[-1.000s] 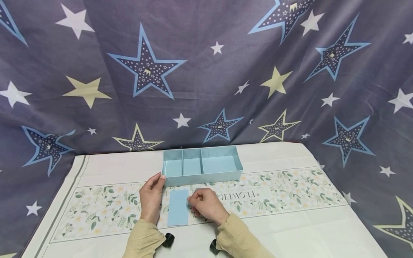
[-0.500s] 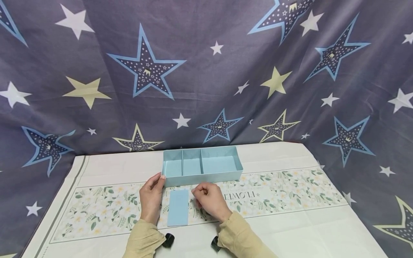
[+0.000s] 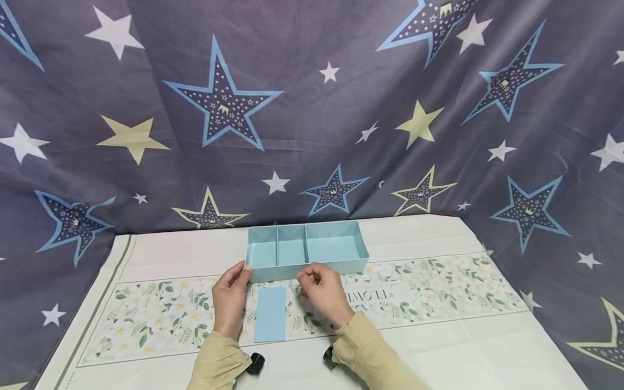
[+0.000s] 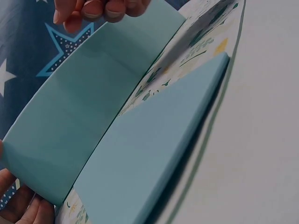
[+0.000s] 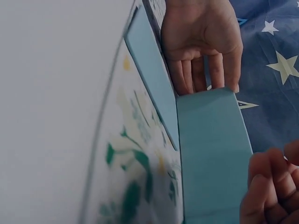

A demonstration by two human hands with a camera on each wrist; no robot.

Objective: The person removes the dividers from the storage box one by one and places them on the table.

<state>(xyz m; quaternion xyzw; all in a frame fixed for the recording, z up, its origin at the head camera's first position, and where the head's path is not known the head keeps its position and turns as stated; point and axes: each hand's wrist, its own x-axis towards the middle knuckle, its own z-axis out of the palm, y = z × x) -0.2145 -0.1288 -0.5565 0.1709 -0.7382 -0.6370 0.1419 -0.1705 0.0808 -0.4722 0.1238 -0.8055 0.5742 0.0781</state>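
A light blue open box [image 3: 336,248] with three compartments stands on the table. At its left front corner my left hand [image 3: 229,298] holds on, thumb on the rim and fingers against the end wall, as the right wrist view shows [image 5: 203,37]. My right hand [image 3: 325,292] hovers by the front wall, fingers curled, thumb near the index finger, nothing visible in it. Those curled fingers show above the wall in the left wrist view [image 4: 100,10]. Between the hands lies a flat, light blue rectangular slab [image 3: 270,314], its thin edge visible from the left wrist [image 4: 149,140].
A white tablecloth [image 3: 439,352] with a floral band [image 3: 156,314] covers the table. Behind it hangs a dark curtain [image 3: 292,124] printed with stars. Black devices [image 3: 255,363] sit at both wrists.
My right hand has moved from the right edge of the slab, away from me and rightward, to the front wall of the box. My left hand and the box stay put.
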